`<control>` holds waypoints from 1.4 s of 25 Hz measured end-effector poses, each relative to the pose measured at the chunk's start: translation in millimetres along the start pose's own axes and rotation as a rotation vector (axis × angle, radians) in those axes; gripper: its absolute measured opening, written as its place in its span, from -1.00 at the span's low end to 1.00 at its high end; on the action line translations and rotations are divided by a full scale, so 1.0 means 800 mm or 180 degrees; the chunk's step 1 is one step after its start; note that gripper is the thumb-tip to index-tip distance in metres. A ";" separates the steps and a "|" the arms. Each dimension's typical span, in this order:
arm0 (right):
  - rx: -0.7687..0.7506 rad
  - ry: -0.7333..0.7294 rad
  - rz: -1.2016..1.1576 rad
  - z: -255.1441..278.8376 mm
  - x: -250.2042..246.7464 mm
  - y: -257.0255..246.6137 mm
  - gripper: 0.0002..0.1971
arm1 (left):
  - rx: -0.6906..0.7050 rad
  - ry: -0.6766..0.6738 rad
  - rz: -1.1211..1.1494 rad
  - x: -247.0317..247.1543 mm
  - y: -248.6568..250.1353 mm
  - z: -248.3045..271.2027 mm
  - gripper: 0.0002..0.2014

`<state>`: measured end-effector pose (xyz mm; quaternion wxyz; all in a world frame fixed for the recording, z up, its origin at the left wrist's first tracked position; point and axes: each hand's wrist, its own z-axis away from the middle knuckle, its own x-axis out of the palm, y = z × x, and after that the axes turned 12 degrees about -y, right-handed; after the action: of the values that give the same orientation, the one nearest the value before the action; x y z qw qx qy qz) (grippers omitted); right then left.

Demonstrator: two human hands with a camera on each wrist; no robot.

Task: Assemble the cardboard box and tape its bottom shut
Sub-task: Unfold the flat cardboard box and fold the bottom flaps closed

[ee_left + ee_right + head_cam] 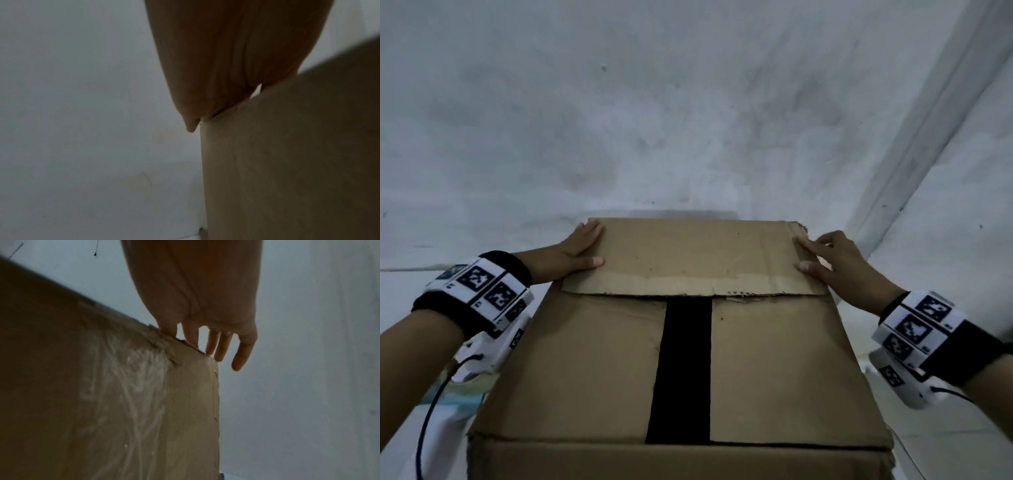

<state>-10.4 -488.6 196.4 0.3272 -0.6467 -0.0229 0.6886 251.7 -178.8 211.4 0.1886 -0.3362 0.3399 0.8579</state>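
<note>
A brown cardboard box point(599, 359) stands in front of me. Its two side flaps are folded in, leaving a dark gap point(681, 370) between them. The far flap point(695, 260) lies folded down over their far ends. My left hand point(580, 251) presses on that flap's left end, fingers straight and thumb on top. My right hand point(835, 260) touches the flap's right end with fingertips and thumb. In the left wrist view, the left hand point(226, 56) rests on the box point(287, 162) at its top corner. The right wrist view has the right hand point(205, 296) with fingertips on the box point(102, 402) edge.
A white wall point(688, 102) rises right behind the box, with a white vertical moulding point(928, 137) at the right. Old clear tape residue point(127, 378) shines on the box's side. A dark cable point(431, 394) hangs from my left wrist.
</note>
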 end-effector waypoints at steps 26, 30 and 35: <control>0.0592 -0.0269 -0.0085 0.228 0.078 -0.064 -0.47 | -0.0327 0.1274 0.0551 0.213 0.009 0.226 -0.46; 0.0637 0.0175 -0.0301 0.261 0.116 -0.065 -0.52 | -0.0200 0.1626 0.0826 0.257 0.005 0.254 -0.45; 0.0603 0.0685 -0.0851 0.300 0.136 -0.077 -0.55 | -0.0333 0.1927 0.1525 0.275 -0.006 0.275 -0.46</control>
<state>-196.4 -294.1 168.4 0.4757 -0.6741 -0.0086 0.5650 1.3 1.6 173.2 -0.1434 -0.4943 0.4048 0.7558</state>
